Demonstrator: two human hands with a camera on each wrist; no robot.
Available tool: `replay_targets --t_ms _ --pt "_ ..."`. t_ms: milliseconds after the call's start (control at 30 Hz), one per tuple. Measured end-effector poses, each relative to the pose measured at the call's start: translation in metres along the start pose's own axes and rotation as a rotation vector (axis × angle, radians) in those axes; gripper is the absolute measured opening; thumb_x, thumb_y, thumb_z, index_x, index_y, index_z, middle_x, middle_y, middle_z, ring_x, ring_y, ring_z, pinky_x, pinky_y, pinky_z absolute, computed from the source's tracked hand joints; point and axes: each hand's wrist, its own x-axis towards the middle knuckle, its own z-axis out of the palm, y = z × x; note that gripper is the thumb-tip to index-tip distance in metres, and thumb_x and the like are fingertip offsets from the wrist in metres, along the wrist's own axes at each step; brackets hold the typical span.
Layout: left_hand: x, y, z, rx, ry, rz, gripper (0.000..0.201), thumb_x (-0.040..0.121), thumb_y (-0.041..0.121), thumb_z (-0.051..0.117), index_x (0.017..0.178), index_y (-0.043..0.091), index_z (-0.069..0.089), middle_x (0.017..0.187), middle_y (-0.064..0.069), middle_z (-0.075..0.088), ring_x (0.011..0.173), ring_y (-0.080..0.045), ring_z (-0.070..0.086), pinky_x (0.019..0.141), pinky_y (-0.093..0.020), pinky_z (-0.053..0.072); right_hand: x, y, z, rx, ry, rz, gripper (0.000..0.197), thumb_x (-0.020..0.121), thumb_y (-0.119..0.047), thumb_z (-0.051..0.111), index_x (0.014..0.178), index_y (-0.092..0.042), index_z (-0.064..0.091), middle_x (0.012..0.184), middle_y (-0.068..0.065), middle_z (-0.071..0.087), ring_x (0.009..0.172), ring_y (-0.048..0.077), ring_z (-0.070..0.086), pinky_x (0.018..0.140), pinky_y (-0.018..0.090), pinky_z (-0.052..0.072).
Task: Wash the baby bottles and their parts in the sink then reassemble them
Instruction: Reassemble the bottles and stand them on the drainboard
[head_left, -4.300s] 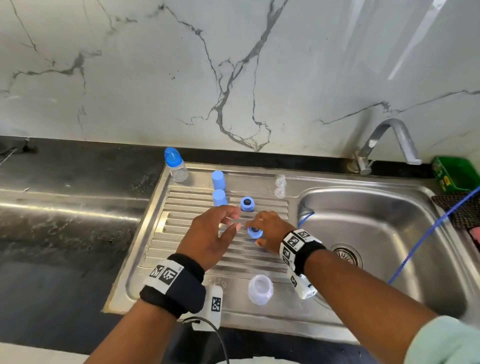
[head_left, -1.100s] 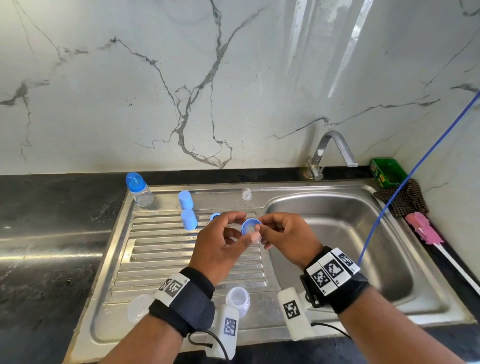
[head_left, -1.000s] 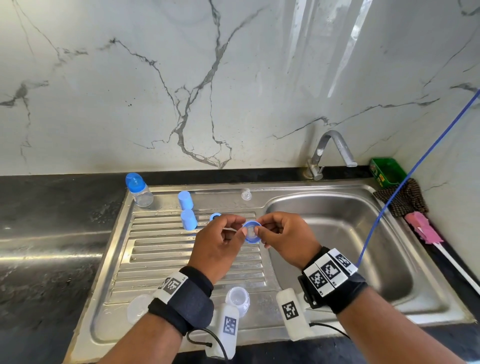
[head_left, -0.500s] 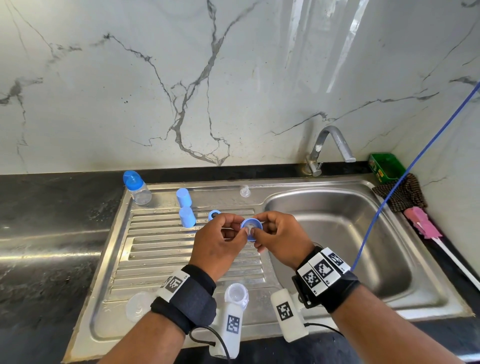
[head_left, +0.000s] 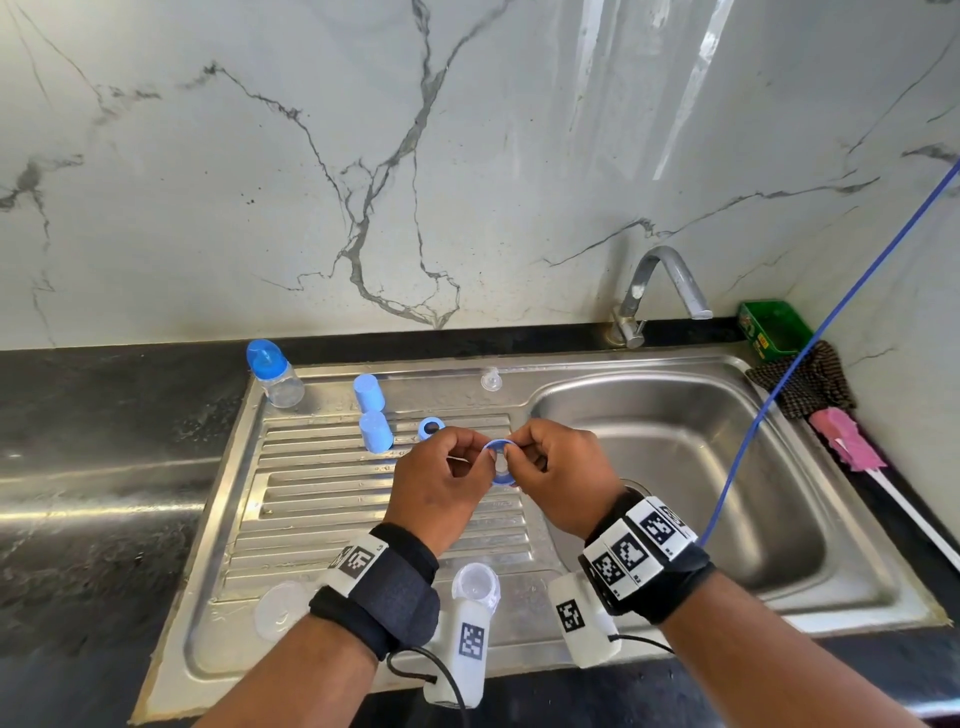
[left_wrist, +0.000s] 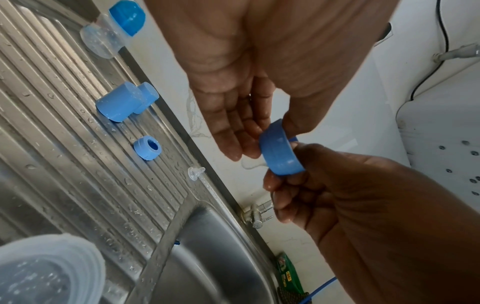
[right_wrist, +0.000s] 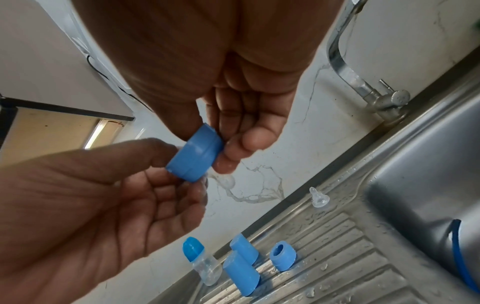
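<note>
Evidently both hands, left hand (head_left: 441, 483) and right hand (head_left: 563, 475), pinch the blue collar ring (head_left: 501, 463) between them, seating a clear teat (left_wrist: 253, 163) through it.

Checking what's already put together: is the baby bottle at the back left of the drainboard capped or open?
Capped. The baby bottle stands upright with its blue dome cap seated on top.

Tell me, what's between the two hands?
A blue ring, pinched by the left hand and right hand; a clear teat pokes from it in the wrist views.
</note>
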Motion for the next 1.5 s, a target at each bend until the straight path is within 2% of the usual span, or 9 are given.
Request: replay_targets --t_ms 167,333,500,633,833,1033,1300,1400,1500 --pt "0.001 0.001 0.0 0.051 0.003 0.013 0.003 0.09 0.023 0.071 0.092 0.024 0.073 0.078 0.008 0.073 0.072 -0.01 0.07 0.073 -0.03 0.061 -0.001 0.0 0.002 -0.018 0.02 -0.012 0.01 0.092 -0.025 0.067 0.092 -0.016 0.073 0.072 -0.007 0.071 0.065 0.008 0.065 0.062 0.024 0.053" --pt "0.002 0.002 0.001 0.027 0.086 0.025 0.008 0.089 0.017 0.071 0.091 0.024 0.072 0.08 0.01 0.074 0.074 -0.002 0.069 0.069 -0.017 0.056 -0.004 -0.007 0.0 0.24 -0.117 0.089 0.014 0.09 -0.02 0.069 0.103 -0.018 0.065 0.072 0.0 0.075 0.062 0.012 0.07 0.065 0.03 0.06" --pt "-0.002 0.006 0.001 -0.018 -0.014 0.036 0.014 0.088 0.014 0.072 0.099 0.023 0.072 0.087 0.013 0.074 0.08 0.002 0.07 0.066 -0.008 0.05 0.0 -0.005 -0.003 0.361 -0.081 0.172 0.015 0.088 -0.015 0.072 0.101 -0.018 0.064 0.074 0.004 0.075 0.057 0.006 0.064 0.061 0.03 0.054" --pt "-0.001 0.004 0.0 -0.047 -0.03 -0.002 0.019 0.086 0.01 0.073 0.101 0.022 0.072 0.088 0.011 0.075 0.08 -0.003 0.071 0.069 -0.016 0.056 -0.001 -0.007 -0.001 0.323 -0.081 0.17 0.013 0.09 -0.018 0.071 0.099 -0.019 0.062 0.073 0.003 0.075 0.056 0.004 0.065 0.057 0.022 0.049" --pt "-0.001 0.002 0.0 -0.011 -0.003 -0.012 0.017 0.086 0.012 0.072 0.099 0.023 0.075 0.083 0.011 0.075 0.076 -0.004 0.07 0.075 -0.029 0.061 -0.005 -0.008 0.001 0.214 -0.043 0.1 0.006 0.092 -0.013 0.059 0.096 -0.015 0.063 0.069 0.002 0.073 0.058 0.011 0.067 0.06 0.031 0.057" --pt "-0.004 0.004 0.003 -0.034 0.017 0.008 0.01 0.089 0.021 0.073 0.098 0.025 0.072 0.086 0.011 0.074 0.08 -0.007 0.072 0.078 -0.034 0.062 -0.003 -0.006 -0.001 0.103 0.017 0.019 0.005 0.092 -0.015 0.062 0.095 -0.016 0.065 0.071 -0.003 0.071 0.064 0.01 0.066 0.058 0.018 0.048" --pt "-0.004 0.012 0.0 -0.014 0.015 0.044 0.022 0.084 0.011 0.076 0.09 0.031 0.068 0.085 0.014 0.073 0.076 0.0 0.067 0.067 -0.011 0.054 -0.006 -0.009 -0.001 0.298 -0.061 0.107 0.023 0.083 -0.014 0.074 0.102 -0.018 0.062 0.067 -0.001 0.071 0.054 0.003 0.059 0.056 0.02 0.049" --pt "-0.005 0.012 -0.001 0.0 -0.026 0.029 0.023 0.083 0.013 0.077 0.095 0.03 0.068 0.089 0.015 0.073 0.082 0.002 0.067 0.072 -0.014 0.055 -0.004 -0.008 -0.002 0.306 -0.046 0.124 0.02 0.083 -0.013 0.074 0.099 -0.018 0.062 0.072 0.002 0.074 0.063 0.016 0.069 0.063 0.032 0.057" --pt "-0.003 0.009 -0.002 0.002 -0.053 -0.004 0.025 0.081 0.012 0.079 0.096 0.029 0.069 0.089 0.011 0.073 0.083 -0.004 0.069 0.072 -0.018 0.058 -0.005 -0.008 -0.003 0.277 -0.069 0.111 0.019 0.085 -0.014 0.073 0.1 -0.018 0.061 0.074 0.002 0.075 0.067 0.017 0.071 0.064 0.031 0.058"
